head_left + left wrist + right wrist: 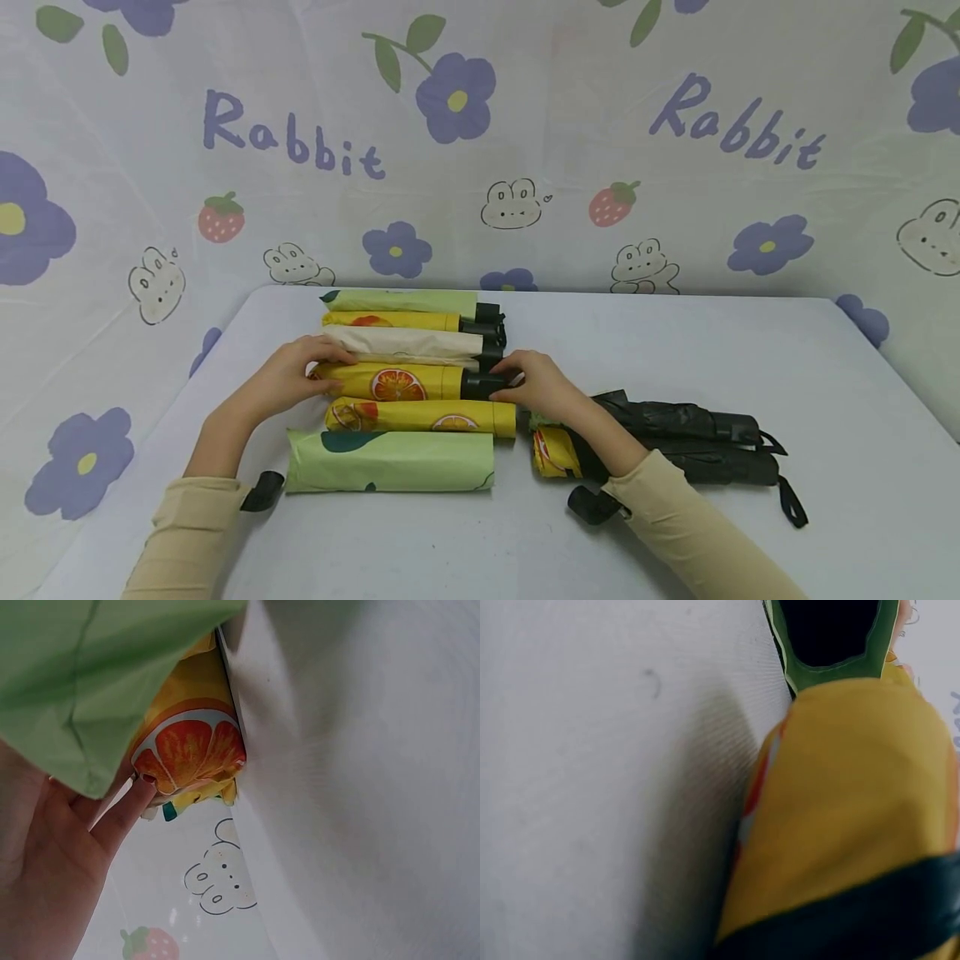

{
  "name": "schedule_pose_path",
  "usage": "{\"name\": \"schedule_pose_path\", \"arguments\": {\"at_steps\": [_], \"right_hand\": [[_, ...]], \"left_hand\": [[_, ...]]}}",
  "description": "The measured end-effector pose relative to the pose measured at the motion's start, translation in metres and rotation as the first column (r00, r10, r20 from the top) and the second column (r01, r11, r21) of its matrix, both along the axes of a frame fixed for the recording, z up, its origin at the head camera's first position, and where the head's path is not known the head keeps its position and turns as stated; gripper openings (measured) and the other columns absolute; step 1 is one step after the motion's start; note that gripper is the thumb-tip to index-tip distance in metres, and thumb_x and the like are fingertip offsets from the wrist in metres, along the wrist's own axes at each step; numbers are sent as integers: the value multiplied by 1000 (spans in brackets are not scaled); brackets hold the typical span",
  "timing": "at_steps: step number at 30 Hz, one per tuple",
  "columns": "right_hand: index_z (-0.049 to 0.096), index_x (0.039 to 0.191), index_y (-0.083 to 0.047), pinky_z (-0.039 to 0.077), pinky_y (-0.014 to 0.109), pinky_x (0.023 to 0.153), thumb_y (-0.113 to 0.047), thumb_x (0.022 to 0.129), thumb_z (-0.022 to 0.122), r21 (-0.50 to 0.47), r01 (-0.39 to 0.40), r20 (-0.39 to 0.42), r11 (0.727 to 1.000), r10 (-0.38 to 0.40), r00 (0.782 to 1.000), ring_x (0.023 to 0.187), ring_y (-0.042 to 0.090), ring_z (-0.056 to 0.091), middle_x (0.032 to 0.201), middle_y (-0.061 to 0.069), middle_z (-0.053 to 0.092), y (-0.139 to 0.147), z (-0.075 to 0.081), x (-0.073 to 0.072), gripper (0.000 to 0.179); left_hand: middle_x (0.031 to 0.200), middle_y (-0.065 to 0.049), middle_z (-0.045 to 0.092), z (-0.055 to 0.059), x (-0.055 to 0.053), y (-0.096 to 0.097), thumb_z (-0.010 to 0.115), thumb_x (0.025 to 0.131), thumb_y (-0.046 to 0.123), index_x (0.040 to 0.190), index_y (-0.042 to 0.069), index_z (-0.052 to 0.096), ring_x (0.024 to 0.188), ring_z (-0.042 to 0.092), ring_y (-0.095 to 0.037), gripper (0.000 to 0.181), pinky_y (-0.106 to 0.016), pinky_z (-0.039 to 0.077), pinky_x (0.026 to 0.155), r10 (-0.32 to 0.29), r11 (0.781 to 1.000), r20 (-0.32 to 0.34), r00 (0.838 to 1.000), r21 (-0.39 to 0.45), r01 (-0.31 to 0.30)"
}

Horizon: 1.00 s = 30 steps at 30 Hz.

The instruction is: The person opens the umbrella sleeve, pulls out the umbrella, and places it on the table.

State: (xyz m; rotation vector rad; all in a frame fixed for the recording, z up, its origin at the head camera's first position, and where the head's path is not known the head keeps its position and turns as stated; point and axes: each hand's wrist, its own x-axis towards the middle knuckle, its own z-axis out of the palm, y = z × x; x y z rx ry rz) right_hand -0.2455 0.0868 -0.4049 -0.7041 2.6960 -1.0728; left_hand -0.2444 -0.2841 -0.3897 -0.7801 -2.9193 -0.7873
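Both hands are on a yellow folding umbrella (435, 382) in an orange-slice sleeve, which lies across a row on the table. My left hand (288, 371) grips its left end between thumb and fingers. At the other end my right hand (536, 385) pinches the black handle (480, 384). Directly in front lies a yellow sleeve (420, 416) with orange slices. Nearest me is a light green sleeve (390, 462), whose dark open end (829, 630) shows in the right wrist view. In the left wrist view, the left hand (67, 832) reaches beside an orange-slice print (187, 750).
Behind lie a cream umbrella (405, 343), another yellow one (390, 320) and a green one (405, 300). Two folded umbrellas with black handles (697, 421) lie under and beside the right forearm. A patterned curtain (555, 125) hangs behind the white table (750, 350).
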Motion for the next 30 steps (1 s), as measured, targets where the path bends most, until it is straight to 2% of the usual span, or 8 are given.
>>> {"name": "schedule_pose_path", "arguments": {"at_steps": [4,10,21,30], "right_hand": [[68,115,3,57,36,86,-13,85,75,-26,-14,5,1000,14,1000,100,27,64,111,17,65,1,0,0,34],[68,115,2,58,35,86,-13,85,75,-43,-3,55,999,5,998,99,26,66,112,17,66,2,1,0,34],[69,114,0,56,35,85,-17,84,76,-56,29,91,998,-24,996,97,24,66,109,15,69,4,7,5,35],[66,118,-2,53,42,98,-17,85,75,-124,84,191,989,-60,980,113,30,64,118,17,68,5,12,9,37]], "left_hand": [[119,-3,68,-1,0,-2,74,85,8,116,16,70,103,55,-20,33,-38,47,83,-5,1000,6,1000,4,5],[121,-4,67,0,0,-3,74,85,8,117,15,70,106,56,-21,33,-39,47,85,-24,1000,4,1000,21,24],[118,-6,69,0,2,-5,76,83,10,118,13,69,103,56,-22,36,-44,48,87,-30,1000,23,999,2,30],[121,-7,68,-2,2,-8,79,80,10,121,12,67,108,58,-25,43,-51,51,94,-30,1000,24,999,-3,30]]}}
